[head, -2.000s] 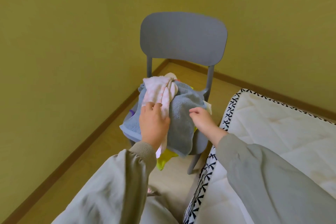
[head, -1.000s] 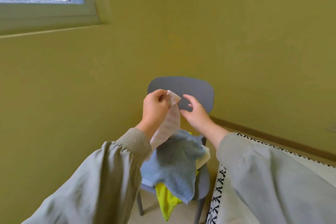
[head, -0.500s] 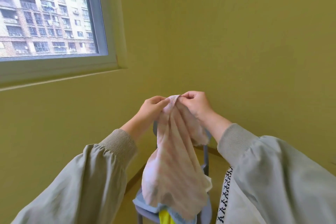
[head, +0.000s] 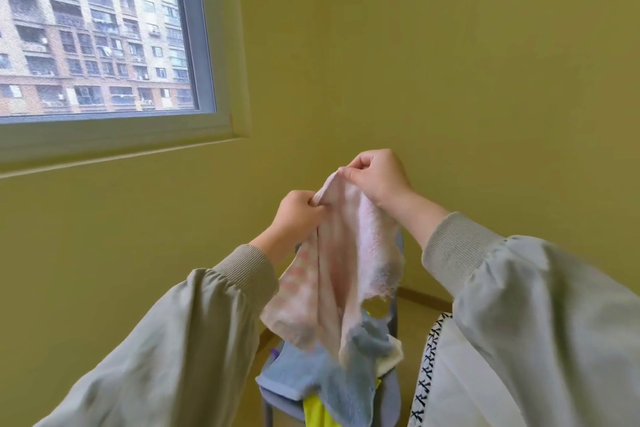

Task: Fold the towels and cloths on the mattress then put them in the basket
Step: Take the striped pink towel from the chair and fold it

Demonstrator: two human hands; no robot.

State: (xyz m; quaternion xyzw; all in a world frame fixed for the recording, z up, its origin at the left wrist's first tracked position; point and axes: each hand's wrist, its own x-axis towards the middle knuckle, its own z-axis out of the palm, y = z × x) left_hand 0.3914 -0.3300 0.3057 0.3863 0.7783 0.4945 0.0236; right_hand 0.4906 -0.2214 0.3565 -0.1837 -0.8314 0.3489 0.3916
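Evidently mid-unfurling, left hand (head: 298, 215) and right hand (head: 377, 177) pinch the top edge of the pale pink terry towel (head: 346, 263) above the grey plastic chair (head: 394, 399); next it needs spreading on the white mattress (head: 450, 392), right.

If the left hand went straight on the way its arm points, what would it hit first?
Probably the right hand, pinching the same pink towel edge just up and right of the left hand. Only a short stretch of towel lies between; depth looks similar, but one view cannot confirm.
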